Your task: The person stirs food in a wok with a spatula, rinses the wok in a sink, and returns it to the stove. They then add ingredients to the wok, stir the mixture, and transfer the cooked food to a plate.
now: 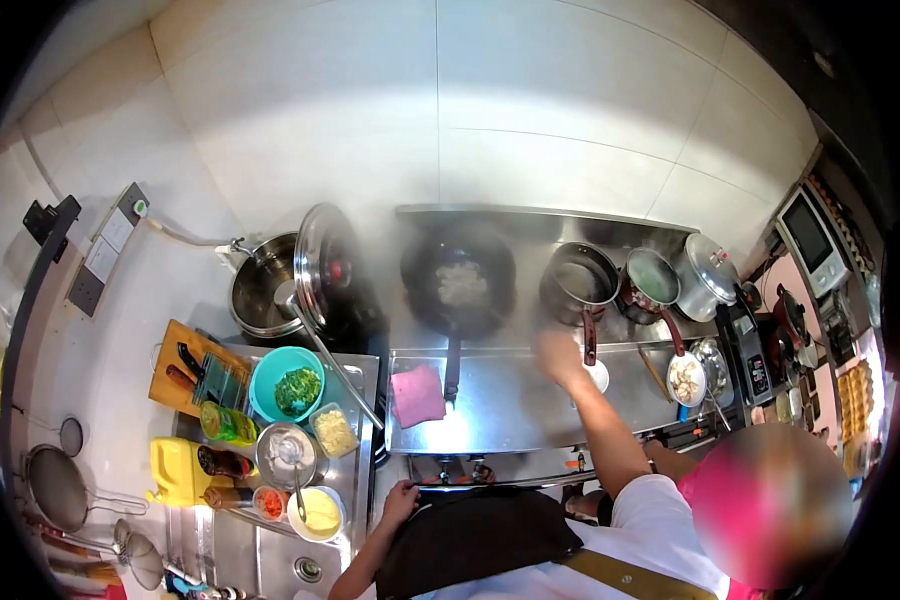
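Observation:
My left hand (401,500) is closed on the metal rail (505,485) along the stove's front edge. My right hand (560,358) is stretched over the steel counter, just left of the saucepan's (581,275) brown handle and a small white bowl (596,377). Its fingers are smeared by motion, and anything in them cannot be made out. A dark wok (458,278) with pale food inside steams on the stove, its handle towards me. Near that handle lies a pink cloth (417,396). To the saucepan's right are a smaller pan (652,278) and a lidded pot (706,278).
At left stand a large pot (268,285) with its lid tilted, a turquoise bowl of greens (287,384), sauce bottles and a yellow jug (179,470). A bowl of pale pieces (686,380) is at right. A person's blurred pink-covered head (770,505) fills the lower right.

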### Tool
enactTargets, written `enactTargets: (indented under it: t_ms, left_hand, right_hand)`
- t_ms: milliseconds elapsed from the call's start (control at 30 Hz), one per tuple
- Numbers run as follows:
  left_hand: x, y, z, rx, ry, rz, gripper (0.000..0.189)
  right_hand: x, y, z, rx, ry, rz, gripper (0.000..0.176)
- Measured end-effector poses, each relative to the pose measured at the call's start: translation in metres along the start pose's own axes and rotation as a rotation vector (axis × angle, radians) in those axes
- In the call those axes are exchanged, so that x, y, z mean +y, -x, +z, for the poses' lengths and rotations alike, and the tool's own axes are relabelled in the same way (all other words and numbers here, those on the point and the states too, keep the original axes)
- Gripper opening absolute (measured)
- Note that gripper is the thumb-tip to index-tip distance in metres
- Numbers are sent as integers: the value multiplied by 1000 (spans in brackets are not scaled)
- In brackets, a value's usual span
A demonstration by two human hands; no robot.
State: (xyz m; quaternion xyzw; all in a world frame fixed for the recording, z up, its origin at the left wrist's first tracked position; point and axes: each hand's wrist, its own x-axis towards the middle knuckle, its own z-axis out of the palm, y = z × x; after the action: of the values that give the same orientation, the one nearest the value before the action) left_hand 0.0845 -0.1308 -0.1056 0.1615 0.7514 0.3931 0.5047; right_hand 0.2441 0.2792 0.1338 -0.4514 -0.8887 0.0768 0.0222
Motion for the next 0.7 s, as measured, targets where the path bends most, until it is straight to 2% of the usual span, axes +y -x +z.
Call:
enactTargets:
  t_ms: [167, 267, 467, 567, 700]
  left_hand:
    - [0, -9, 1, -3, -7, 40, 33]
    - [6, -7, 2, 9, 1, 34, 33]
    - [-4, -7, 2, -34, -50, 18, 33]
    - [-7, -4, 1, -34, -20, 20, 31]
    - [4, 1, 5, -1, 41, -26, 30]
  right_hand:
    - [-34, -6, 32, 65, -235, 175, 21]
    - [-18, -30, 79, 172, -241, 106, 24]
    - [-10, -37, 88, 51, -203, 79, 23]
    - [-6, -25, 61, 21, -178, 94, 22]
    - [-8, -33, 61, 131, -220, 119, 19]
